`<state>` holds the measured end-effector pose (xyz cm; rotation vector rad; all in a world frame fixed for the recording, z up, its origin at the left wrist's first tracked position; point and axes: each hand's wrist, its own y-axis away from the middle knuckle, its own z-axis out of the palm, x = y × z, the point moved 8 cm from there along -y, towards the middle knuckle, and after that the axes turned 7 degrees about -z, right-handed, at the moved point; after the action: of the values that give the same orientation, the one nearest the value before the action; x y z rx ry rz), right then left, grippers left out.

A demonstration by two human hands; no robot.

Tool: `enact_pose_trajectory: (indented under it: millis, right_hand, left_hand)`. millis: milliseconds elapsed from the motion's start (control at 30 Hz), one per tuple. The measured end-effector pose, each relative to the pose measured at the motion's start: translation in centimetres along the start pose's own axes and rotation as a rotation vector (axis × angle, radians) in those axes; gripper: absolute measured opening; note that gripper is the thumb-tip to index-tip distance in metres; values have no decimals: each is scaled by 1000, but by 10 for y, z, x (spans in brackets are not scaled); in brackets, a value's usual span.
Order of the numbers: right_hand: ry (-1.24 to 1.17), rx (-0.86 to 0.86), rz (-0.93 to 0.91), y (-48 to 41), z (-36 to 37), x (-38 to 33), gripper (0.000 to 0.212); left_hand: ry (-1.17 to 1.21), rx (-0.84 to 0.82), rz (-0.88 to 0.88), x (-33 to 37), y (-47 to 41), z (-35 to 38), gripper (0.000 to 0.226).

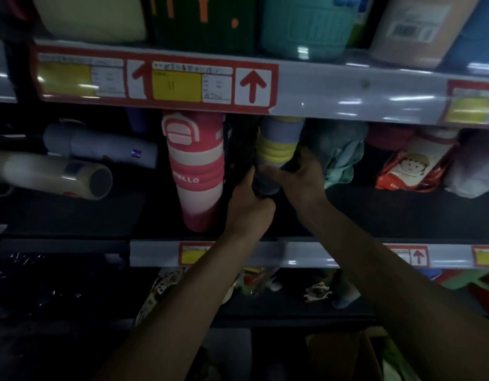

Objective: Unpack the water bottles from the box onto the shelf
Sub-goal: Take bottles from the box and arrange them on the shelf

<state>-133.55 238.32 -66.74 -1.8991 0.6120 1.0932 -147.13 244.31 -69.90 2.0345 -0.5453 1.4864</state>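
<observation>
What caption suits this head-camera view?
Left hand and right hand grip a yellow-banded bottle at the shelf beside a pink bottle.

Noted: the shelf edge strip (347, 92) was smooth and glossy, with bright glints; plastic or metal not resolved. The price labels (177, 85) were matt paper. The pink bottle (196, 171) looked matt, with a ribbed rubbery band. The yellow-banded bottle (277, 149) showed similar ribbing. The white bottle (53, 174) was smooth, with a slight sheen. The teal tub (306, 26) looked like glossy plastic. The box (345, 356) was dull brown cardboard.

Yellow-banded bottle (277, 149) upright — beside pink bottle (195, 171) on the shelf (389, 213).
</observation>
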Motion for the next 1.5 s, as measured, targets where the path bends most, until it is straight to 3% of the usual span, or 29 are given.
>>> enact_pose_trajectory:
  millis: [300, 500, 633, 733, 933, 1100, 1267, 1367, 1500]
  right_hand:
    - [69, -7, 33, 9, 3, 8, 46]
    - [108, -85, 144, 28, -5, 19, 65]
    - [190, -151, 162, 42, -21, 16, 46]
    - [210, -207, 148, 52, -39, 8, 55]
    - [449, -297, -10, 73, -86, -24, 64]
    - [606, -309, -123, 100, -132, -32, 69]
    - [769, -324, -65, 129, -182, -18, 95]
    - [871, -354, -32, 149, -215, -9, 106]
    - [916, -386, 143, 189, -273, -9, 121]
  left_hand:
    - [3, -9, -11, -5, 3, 3, 86]
    - [-71, -23, 25, 0, 4, 4, 71]
    - [-121, -40, 0, -4, 11, 4, 94]
    - [-244, -65, 9, -3, 23, 5, 92]
    - [-548, -55, 182, 8, 58, 22, 88]
    - [-823, -34, 450, 20, 91, 45, 90]
    - [-970, -80, 548, 20, 118, 75, 97]
    - [-1006, -136, 572, 18, 132, 98, 90]
    - [-1030, -219, 664, 20, 159, 135, 83]
